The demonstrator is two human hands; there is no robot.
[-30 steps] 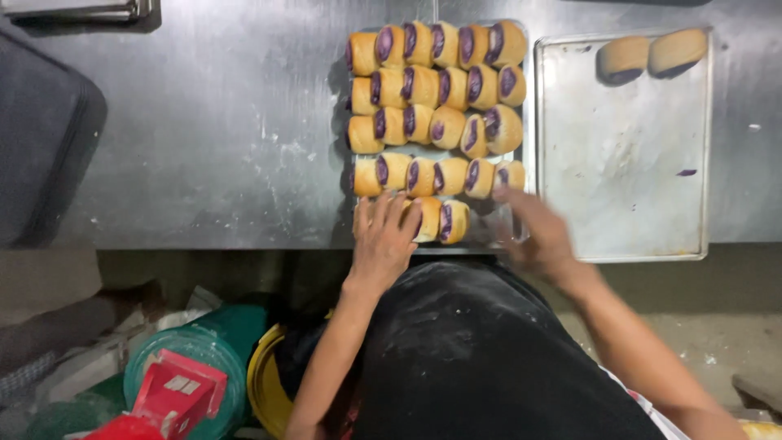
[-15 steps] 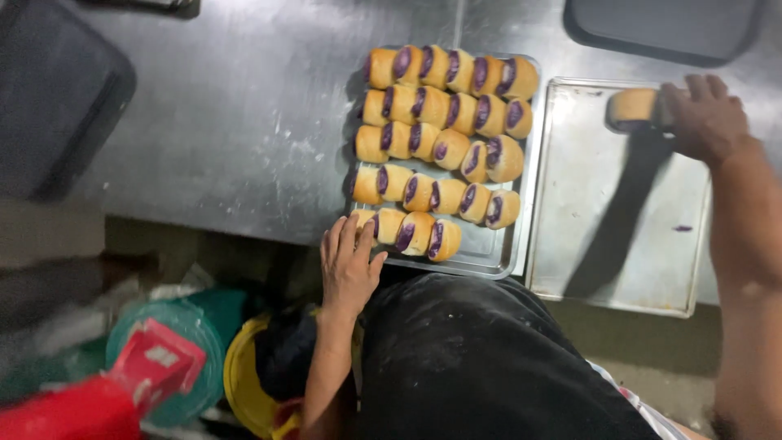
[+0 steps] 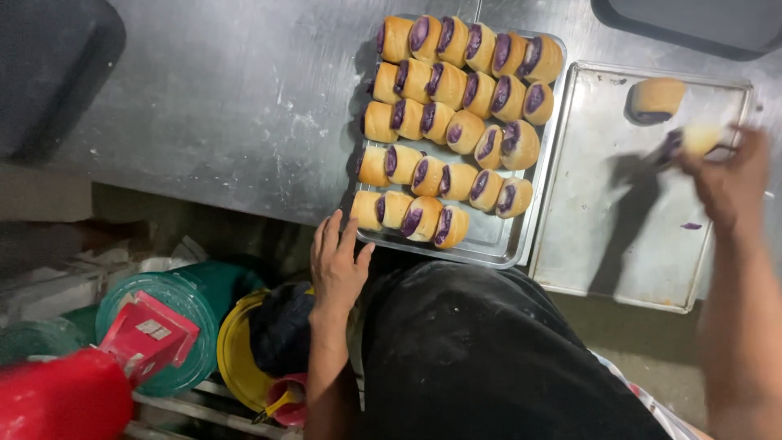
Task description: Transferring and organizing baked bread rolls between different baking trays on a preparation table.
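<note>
Pinching soft, light purple-filled roll (image 3: 692, 140) in right hand (image 3: 725, 175), fingers on crusty sides; left hand (image 3: 336, 262) loose, empty.

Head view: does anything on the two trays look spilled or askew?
A small purple smear marks the nearly bare metal tray on the right, likely filling. On the full metal tray, the golden purple-filled rolls sit in uneven rows, some turned at angles. The right hand is blurred, holding a roll.
</note>
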